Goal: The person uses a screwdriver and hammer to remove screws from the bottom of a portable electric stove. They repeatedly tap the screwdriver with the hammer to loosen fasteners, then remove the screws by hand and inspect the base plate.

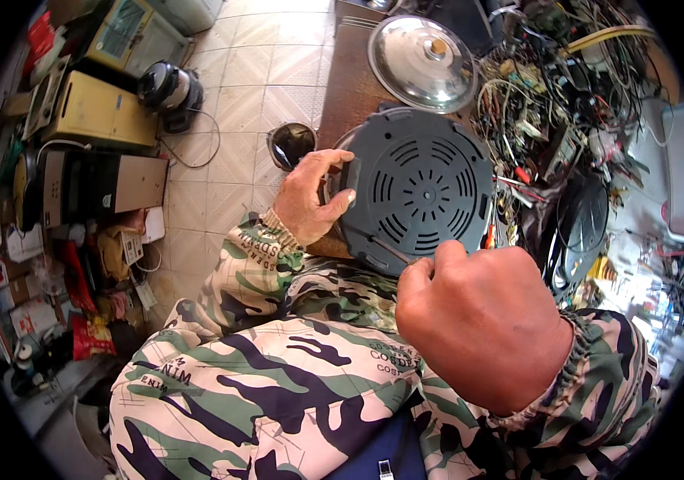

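With right grip (486, 312) curled tight around thin rod (392, 249), handle end hidden; with left grip (303, 204) half open against base (428, 194).
With base ahead and left of right grip, slotted face up, over table (346, 80). Running obliquely forward-left along rod's long axis, from right grip to base's near-left rim. Nearer base on left side, touching its left edge; cannot tell how firmly.

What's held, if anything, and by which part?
Left hand: the vented panel, by its left edge. Right hand: a thin tool, by its near end, hidden in the fist.
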`<action>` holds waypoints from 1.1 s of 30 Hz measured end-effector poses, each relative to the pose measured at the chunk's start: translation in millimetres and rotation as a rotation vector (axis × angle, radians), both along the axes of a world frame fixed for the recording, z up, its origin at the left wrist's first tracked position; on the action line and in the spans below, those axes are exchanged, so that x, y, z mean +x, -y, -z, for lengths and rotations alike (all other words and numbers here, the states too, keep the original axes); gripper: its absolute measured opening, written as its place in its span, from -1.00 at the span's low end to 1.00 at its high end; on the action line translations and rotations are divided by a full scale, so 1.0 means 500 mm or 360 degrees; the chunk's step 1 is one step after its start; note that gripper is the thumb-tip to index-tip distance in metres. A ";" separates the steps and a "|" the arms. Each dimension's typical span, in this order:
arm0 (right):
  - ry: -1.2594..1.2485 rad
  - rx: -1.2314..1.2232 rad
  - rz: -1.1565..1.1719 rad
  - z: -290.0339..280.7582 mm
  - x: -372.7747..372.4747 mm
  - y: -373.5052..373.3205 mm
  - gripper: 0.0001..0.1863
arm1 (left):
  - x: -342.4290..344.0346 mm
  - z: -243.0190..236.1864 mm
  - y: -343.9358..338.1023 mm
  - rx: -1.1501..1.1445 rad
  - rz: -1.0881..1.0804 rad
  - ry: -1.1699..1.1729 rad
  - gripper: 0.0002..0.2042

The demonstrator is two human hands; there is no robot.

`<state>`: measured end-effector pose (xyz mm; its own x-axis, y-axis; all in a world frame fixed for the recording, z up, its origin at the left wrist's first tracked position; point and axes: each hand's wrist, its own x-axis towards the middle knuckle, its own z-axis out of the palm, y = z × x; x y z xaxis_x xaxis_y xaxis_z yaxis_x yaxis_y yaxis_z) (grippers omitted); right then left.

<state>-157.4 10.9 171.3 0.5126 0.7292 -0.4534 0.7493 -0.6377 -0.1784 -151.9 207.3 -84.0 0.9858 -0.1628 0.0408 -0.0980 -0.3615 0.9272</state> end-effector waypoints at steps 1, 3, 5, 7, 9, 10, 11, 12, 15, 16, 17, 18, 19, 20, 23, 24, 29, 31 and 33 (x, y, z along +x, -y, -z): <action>-0.0010 0.0052 -0.0043 0.000 0.006 -0.001 -0.83 | -0.006 -0.006 0.001 0.0043 -0.0043 0.0032 -0.49; 0.0020 0.0021 -0.0094 0.002 0.007 -0.002 -0.83 | -0.022 -0.018 0.005 0.0121 -0.0111 0.0094 -0.50; 0.0022 -0.0087 -0.0048 0.007 0.002 -0.003 -0.83 | -0.034 -0.023 0.006 0.0324 -0.0042 0.0456 -0.52; 0.0097 -0.0076 0.0027 0.010 -0.013 0.003 -0.85 | -0.039 -0.091 0.018 0.0207 0.0180 0.0592 -0.53; 0.0150 -0.0003 0.0006 0.022 -0.016 -0.003 -0.86 | -0.066 -0.132 0.042 -0.0161 0.0465 0.0418 -0.51; 0.0164 0.0061 -0.0079 0.034 -0.005 -0.012 -0.87 | -0.080 -0.130 0.042 -0.0263 0.0523 0.0340 -0.52; 0.0189 0.0048 -0.0066 0.029 -0.008 -0.017 -0.87 | -0.081 -0.130 0.060 -0.0448 0.0674 0.0279 -0.53; 0.0168 0.0086 0.0022 0.032 -0.014 -0.019 -0.88 | -0.089 -0.115 0.079 -0.0517 0.0702 0.0349 -0.58; 0.0012 0.0284 0.0504 0.019 -0.031 -0.009 -0.82 | -0.076 -0.086 0.094 -0.0517 0.0867 0.0371 -0.66; -0.0122 0.0303 0.0750 0.005 -0.035 -0.013 -0.68 | -0.077 -0.088 0.095 -0.0491 0.0862 0.0382 -0.66; -0.0191 0.0348 0.0885 0.000 -0.033 -0.010 -0.57 | -0.068 -0.095 0.091 -0.0438 0.0915 0.0325 -0.68; -0.0236 0.0242 0.1014 -0.012 -0.033 -0.022 -0.53 | -0.064 -0.095 0.083 -0.0481 0.0913 0.0330 -0.69; -0.0269 0.0161 0.1093 -0.016 -0.028 -0.023 -0.48 | -0.056 -0.087 0.083 -0.0488 0.0869 0.0354 -0.70; -0.0146 0.0164 0.1036 -0.004 -0.027 -0.015 -0.56 | -0.054 -0.082 0.085 -0.0430 0.0855 0.0354 -0.68; -0.0433 -0.0157 0.1586 -0.017 -0.061 -0.009 -0.64 | -0.052 -0.098 0.106 -0.0396 0.1177 0.0258 -0.62; -0.0412 -0.0124 0.1592 -0.001 -0.057 -0.007 -0.73 | -0.041 -0.115 0.105 -0.0368 0.1223 0.0173 -0.61; -0.0363 -0.0202 0.1642 0.010 -0.053 -0.026 -0.72 | 0.022 -0.151 0.164 -0.0410 0.1718 -0.0014 -0.57; -0.0359 -0.0288 0.1641 0.011 -0.045 -0.029 -0.71 | 0.037 -0.157 0.175 -0.0579 0.1866 -0.0131 -0.76; -0.0451 -0.0351 0.1775 0.010 -0.042 -0.028 -0.70 | 0.031 -0.135 0.198 -0.0500 0.1944 -0.0021 -0.85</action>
<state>-178.4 24.8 166.1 0.6789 -0.1691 -0.7145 -0.2935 -0.9545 -0.0529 -136.3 108.2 -16.3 0.2002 -0.9514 0.2340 -0.2021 0.1936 0.9600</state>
